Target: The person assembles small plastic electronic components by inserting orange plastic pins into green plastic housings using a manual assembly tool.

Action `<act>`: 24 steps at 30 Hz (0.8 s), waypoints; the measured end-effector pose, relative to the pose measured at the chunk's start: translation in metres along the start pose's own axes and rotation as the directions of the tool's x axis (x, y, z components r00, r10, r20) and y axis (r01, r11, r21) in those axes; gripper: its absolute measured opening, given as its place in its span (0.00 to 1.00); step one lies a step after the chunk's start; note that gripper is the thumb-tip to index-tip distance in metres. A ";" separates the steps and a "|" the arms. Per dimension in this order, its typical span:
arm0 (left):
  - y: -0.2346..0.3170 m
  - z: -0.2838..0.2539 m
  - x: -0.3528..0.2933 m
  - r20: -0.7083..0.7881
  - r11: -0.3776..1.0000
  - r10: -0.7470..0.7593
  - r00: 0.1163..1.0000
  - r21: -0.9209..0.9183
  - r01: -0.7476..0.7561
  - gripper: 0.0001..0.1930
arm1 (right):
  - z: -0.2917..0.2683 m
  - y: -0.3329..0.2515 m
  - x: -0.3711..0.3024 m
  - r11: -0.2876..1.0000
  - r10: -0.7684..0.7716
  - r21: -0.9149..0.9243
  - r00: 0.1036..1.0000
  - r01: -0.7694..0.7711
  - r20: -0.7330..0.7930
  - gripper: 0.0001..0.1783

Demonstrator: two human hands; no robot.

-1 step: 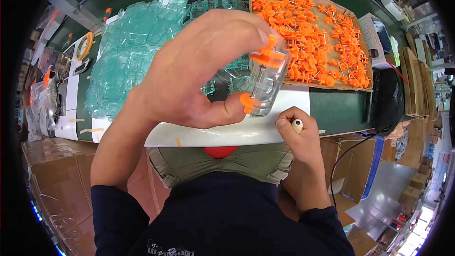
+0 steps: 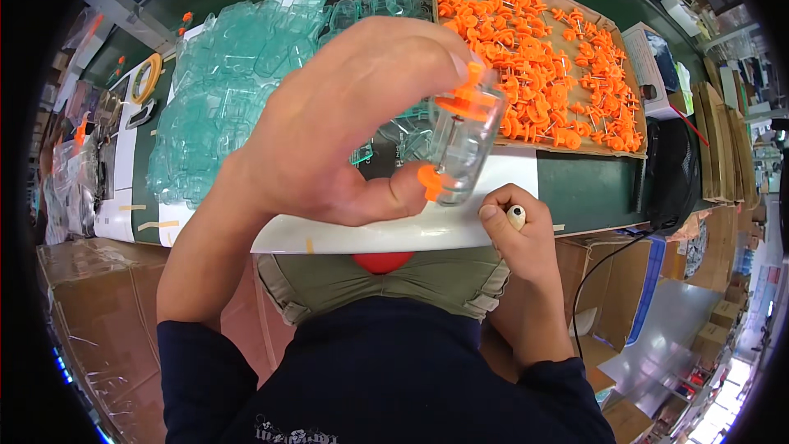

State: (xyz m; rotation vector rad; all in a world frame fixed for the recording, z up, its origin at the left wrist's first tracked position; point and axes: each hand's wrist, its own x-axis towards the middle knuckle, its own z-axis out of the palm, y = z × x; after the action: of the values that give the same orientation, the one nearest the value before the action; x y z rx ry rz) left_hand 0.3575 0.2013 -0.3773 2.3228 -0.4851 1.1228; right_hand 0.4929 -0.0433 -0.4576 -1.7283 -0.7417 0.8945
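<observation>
My left hand [image 2: 345, 127] is raised over the near part of the table. Between its thumb and fingers it pinches a transparent plastic housing [image 2: 467, 148] fitted with an orange part that has a thin metal shaft. One orange end shows near the fingertips, the other by the thumb. My right hand [image 2: 522, 234], lower and to the right, is closed around a pale rod-like handle; its round end [image 2: 516, 215] with a dark centre pokes out of the fist. The rest of that tool is hidden in the hand.
A heap of greenish transparent plastic shells [image 2: 222, 90] covers the table's left side. At the back right, a shallow cardboard tray [image 2: 538, 150] holds many orange parts with metal pins [image 2: 534, 74]. A yellow tape roll [image 2: 147, 80] lies far left; a black bag [image 2: 674, 168] sits right.
The housing in my left hand has shifted and tilted very slightly. My right hand has not visibly moved.
</observation>
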 end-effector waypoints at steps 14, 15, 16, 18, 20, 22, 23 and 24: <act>0.063 0.056 -0.090 0.232 0.763 -0.632 0.739 0.354 0.541 0.23 | 0.045 -0.015 0.030 0.404 -0.598 0.835 0.799 0.375 -0.069 0.25; 0.064 0.057 -0.093 0.224 0.758 -0.639 0.736 0.351 0.551 0.23 | 0.049 -0.014 0.031 0.412 -0.596 0.834 0.801 0.367 -0.058 0.25; 0.065 0.057 -0.095 0.222 0.749 -0.652 0.725 0.336 0.571 0.24 | 0.051 -0.013 0.031 0.428 -0.589 0.832 0.807 0.352 -0.038 0.25; 0.068 0.057 -0.097 0.222 0.734 -0.675 0.704 0.306 0.607 0.27 | 0.054 -0.011 0.031 0.459 -0.577 0.826 0.817 0.327 -0.003 0.25; 0.067 0.057 -0.098 0.220 0.724 -0.687 0.693 0.288 0.627 0.28 | 0.057 -0.012 0.030 0.477 -0.568 0.821 0.823 0.312 0.017 0.25; 0.067 0.055 -0.098 0.233 0.725 -0.688 0.687 0.266 0.636 0.28 | 0.060 -0.014 0.027 0.518 -0.555 0.794 0.832 0.320 0.027 0.25; 0.066 0.054 -0.097 0.241 0.725 -0.688 0.684 0.254 0.640 0.28 | 0.061 -0.015 0.025 0.537 -0.547 0.779 0.837 0.323 0.030 0.25; 0.066 0.054 -0.098 0.250 0.725 -0.689 0.681 0.242 0.645 0.28 | 0.061 -0.016 0.024 0.556 -0.538 0.765 0.842 0.325 0.033 0.25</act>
State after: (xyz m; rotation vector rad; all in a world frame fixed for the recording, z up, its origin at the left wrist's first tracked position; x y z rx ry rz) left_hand 0.2986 0.1259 -0.4647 2.4772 0.3578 0.4174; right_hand 0.4532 0.0113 -0.4610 -0.6419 -0.7865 0.9006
